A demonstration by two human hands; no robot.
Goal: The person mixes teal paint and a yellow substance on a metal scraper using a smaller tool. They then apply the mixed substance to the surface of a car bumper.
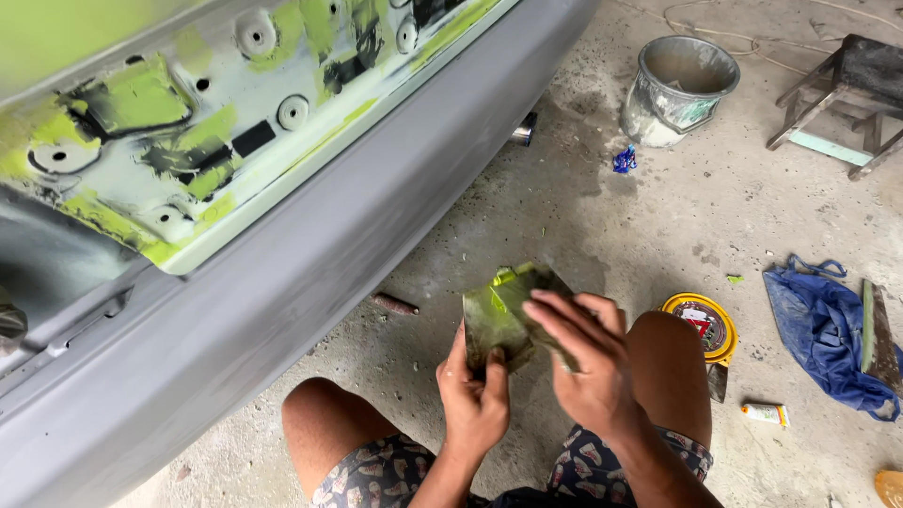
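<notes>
My left hand (473,395) grips the lower edge of a flat square spreader plate (491,325) smeared with yellow-green putty. My right hand (585,362) lies over its right side, holding a second putty-smeared blade (531,282) against the plate. Both hands hover between my bare knees, above the concrete floor. To the left stands a grey primed car rear (310,273) with yellow-green filler patches (141,99) on its open panel.
A round yellow-rimmed tin (704,325) sits by my right knee, a small white tube (767,412) beside it. A blue cloth (828,334) lies right. A grey bucket (677,89) and a wooden stool (847,89) stand farther back.
</notes>
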